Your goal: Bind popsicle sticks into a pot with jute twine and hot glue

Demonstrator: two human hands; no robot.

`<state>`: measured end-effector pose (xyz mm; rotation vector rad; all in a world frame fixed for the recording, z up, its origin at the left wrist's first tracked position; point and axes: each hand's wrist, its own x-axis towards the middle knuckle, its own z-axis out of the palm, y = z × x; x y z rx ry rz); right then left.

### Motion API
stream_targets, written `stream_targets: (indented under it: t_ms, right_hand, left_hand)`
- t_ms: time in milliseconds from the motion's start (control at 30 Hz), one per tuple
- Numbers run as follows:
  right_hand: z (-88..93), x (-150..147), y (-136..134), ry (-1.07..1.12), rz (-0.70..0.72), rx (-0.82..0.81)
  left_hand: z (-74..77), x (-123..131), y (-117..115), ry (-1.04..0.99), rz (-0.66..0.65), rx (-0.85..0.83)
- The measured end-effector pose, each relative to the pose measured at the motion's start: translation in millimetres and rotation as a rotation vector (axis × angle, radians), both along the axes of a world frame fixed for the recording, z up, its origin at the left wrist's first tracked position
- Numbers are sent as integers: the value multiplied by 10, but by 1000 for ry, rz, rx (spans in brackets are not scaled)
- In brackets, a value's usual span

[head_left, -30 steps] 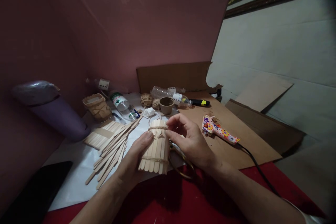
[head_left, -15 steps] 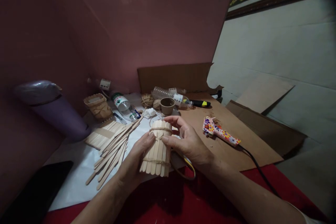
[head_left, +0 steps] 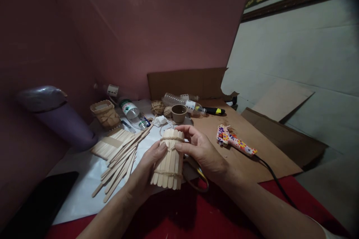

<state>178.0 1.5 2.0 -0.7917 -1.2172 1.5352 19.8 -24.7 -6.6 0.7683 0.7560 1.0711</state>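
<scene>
A round holder made of upright wooden craft sticks (head_left: 168, 164) is held up between both hands, with twine bands near its top and bottom. A small pale leaf-like piece (head_left: 170, 145) lies on its front just below the upper twine. My left hand (head_left: 151, 158) is wrapped round the holder's left side, thumb on the front by that piece. My right hand (head_left: 200, 149) grips the right side, thumb on the front and fingers at the rim and behind. Scissors (head_left: 200, 179) lie partly hidden just beyond the holder and my right hand.
Loose craft sticks (head_left: 122, 166) lie left on white paper (head_left: 73, 198). A floral glue gun (head_left: 235, 142) rests on cardboard (head_left: 269, 157) at right. Behind are a small pot (head_left: 178, 115), plastic bottles (head_left: 131, 110), twine balls (head_left: 157, 107) and a decorated box (head_left: 105, 115).
My right thumb has shifted slightly, showing more of the small piece. The holder has moved and turned very slightly between my hands.
</scene>
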Motion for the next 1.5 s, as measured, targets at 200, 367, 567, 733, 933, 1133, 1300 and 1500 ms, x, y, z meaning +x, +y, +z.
stream_targets:
  t_ms: [200, 367, 567, 733, 933, 1133, 1300, 1500]
  right_hand:
    - [36, 8, -9, 45, 21, -1]
    - [7, 10, 4, 58, 43, -17]
    - [-3, 22, 18, 58, 50, 9]
    - [-18, 17, 24, 75, 57, 2]
    - [-16, 19, 22, 66, 54, 10]
    - [25, 23, 0, 32, 43, 6]
    - [-11, 18, 11, 6, 39, 24]
    - [-15, 17, 13, 0, 31, 46]
  left_hand:
    - [-14, -8, -10, -5, 5, -17]
    - [1, 0, 14, -4, 6, -8]
    - [3, -4, 1, -6, -1, 2]
    - [26, 5, -12, 1, 3, 6]
    - [36, 10, -16, -5, 2, 29]
    - [85, 35, -46, 27, 17, -4]
    - [122, 56, -58, 41, 45, -5]
    - [97, 48, -54, 46, 48, -3]
